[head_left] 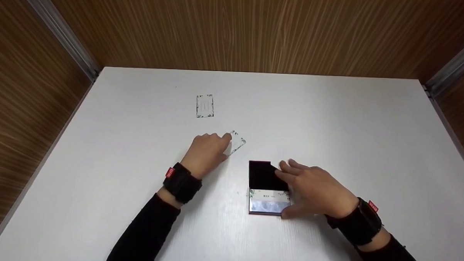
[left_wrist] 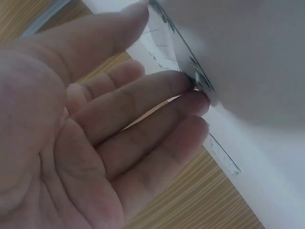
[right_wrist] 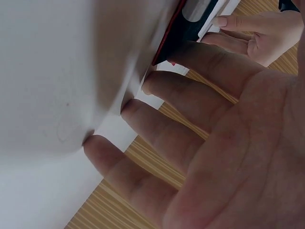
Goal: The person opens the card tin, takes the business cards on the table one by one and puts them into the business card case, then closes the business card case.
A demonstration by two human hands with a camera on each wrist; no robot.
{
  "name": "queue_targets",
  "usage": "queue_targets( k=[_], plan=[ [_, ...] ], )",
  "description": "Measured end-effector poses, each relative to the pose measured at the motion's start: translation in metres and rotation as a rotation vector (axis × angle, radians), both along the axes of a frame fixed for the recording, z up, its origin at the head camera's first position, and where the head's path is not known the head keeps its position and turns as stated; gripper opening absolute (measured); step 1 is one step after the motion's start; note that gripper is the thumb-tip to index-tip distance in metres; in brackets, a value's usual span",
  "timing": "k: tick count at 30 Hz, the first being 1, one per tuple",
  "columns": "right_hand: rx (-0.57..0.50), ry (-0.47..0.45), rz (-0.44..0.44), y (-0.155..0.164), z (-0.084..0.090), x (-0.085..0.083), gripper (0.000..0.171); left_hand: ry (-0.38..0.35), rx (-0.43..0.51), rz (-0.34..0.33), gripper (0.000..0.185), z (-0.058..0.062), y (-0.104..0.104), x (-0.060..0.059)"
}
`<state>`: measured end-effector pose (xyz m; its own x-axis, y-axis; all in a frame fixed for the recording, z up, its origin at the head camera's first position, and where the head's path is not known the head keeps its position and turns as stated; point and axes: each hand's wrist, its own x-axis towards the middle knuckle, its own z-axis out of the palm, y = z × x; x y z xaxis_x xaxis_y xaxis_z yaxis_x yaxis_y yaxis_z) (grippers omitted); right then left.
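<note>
A white card with a leafy border (head_left: 237, 143) is under my left hand (head_left: 207, 153). In the left wrist view my thumb is at one edge of this card (left_wrist: 167, 36) and my fingertips are at the other, pinching it close over the table. My right hand (head_left: 316, 189) rests at the right side of an opened, red-edged black card case (head_left: 262, 175). Its index finger touches the black part, the thumb lies by the near corner, and the other fingertips stand on the table. Inside the case's near half is a leaf-printed card (head_left: 268, 195), its lower part behind a shiny pocket.
Another leaf-bordered card (head_left: 205, 106) lies flat farther back, left of centre. The white table (head_left: 332, 118) meets wood-grain panels (head_left: 235, 30) at the back and both sides.
</note>
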<state>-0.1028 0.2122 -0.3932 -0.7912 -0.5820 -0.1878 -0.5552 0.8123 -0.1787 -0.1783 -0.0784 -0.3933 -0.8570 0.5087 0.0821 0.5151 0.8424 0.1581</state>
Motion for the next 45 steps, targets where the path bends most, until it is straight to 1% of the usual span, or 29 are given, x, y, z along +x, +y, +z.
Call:
queue_targets(
  k=[5,7,8,10,11,13,15,18,20,21,23,28,30,33,35,37,39,42,45],
  plan=[
    [-0.01,0.019,0.007,0.001,-0.001,0.001,0.102,0.022,0.01,-0.047,0.019,-0.001,0.0,0.0],
    [-0.015,0.022,0.009,0.001,-0.001,0.001,0.102,0.042,0.015,-0.064,0.016,-0.002,-0.001,-0.002],
    [-0.018,0.023,0.008,0.002,-0.001,0.001,0.102,0.056,0.014,-0.071,0.017,-0.001,-0.002,-0.003],
    [-0.018,0.023,0.007,0.001,0.0,0.001,0.102,0.071,0.033,-0.08,0.025,0.001,-0.004,-0.005],
    [-0.016,0.021,0.004,0.001,0.0,0.001,0.102,0.066,0.047,-0.08,0.029,0.002,-0.006,-0.006],
    [-0.016,0.015,-0.001,0.001,0.001,0.0,0.102,0.025,0.089,-0.075,0.036,0.005,-0.01,-0.009],
    [-0.015,0.009,-0.003,0.0,0.001,0.0,0.103,-0.047,0.144,-0.066,0.043,0.007,-0.014,-0.011],
    [-0.013,0.004,-0.005,0.0,0.0,0.0,0.102,-0.168,0.232,-0.062,0.044,0.009,-0.017,-0.013],
    [-0.012,0.002,-0.005,0.0,-0.001,0.001,0.102,-0.214,0.275,-0.071,0.043,0.01,-0.017,-0.013],
    [-0.01,0.0,-0.007,0.0,-0.001,0.001,0.102,-0.227,0.294,-0.077,0.043,0.01,-0.017,-0.013],
    [-0.01,0.0,-0.009,0.0,-0.002,0.001,0.102,-0.231,0.325,-0.113,0.048,0.012,-0.016,-0.011],
    [-0.011,0.008,-0.007,0.0,-0.003,0.001,0.101,-0.223,0.379,-0.234,0.081,0.016,-0.012,-0.005],
    [-0.012,0.011,-0.007,0.0,-0.003,0.001,0.101,-0.221,0.387,-0.256,0.082,0.017,-0.01,-0.003],
    [-0.013,0.018,-0.006,0.0,-0.003,0.001,0.101,-0.18,0.37,-0.25,0.067,0.018,-0.006,-0.001],
    [-0.011,0.023,-0.004,0.0,-0.003,0.001,0.102,-0.137,0.356,-0.23,0.055,0.018,-0.004,-0.001],
    [-0.007,0.025,-0.003,0.0,-0.003,0.001,0.102,-0.091,0.35,-0.213,0.048,0.019,-0.004,0.0],
    [0.0,0.021,-0.006,-0.001,-0.003,0.001,0.103,-0.06,0.362,-0.212,0.043,0.019,-0.004,0.0],
    [0.012,0.008,-0.02,-0.002,-0.002,0.001,0.104,-0.059,0.411,-0.24,0.034,0.02,-0.003,0.001],
    [0.016,-0.004,-0.029,-0.002,-0.001,0.001,0.104,-0.107,0.474,-0.286,0.023,0.022,0.0,0.003]
  ],
)
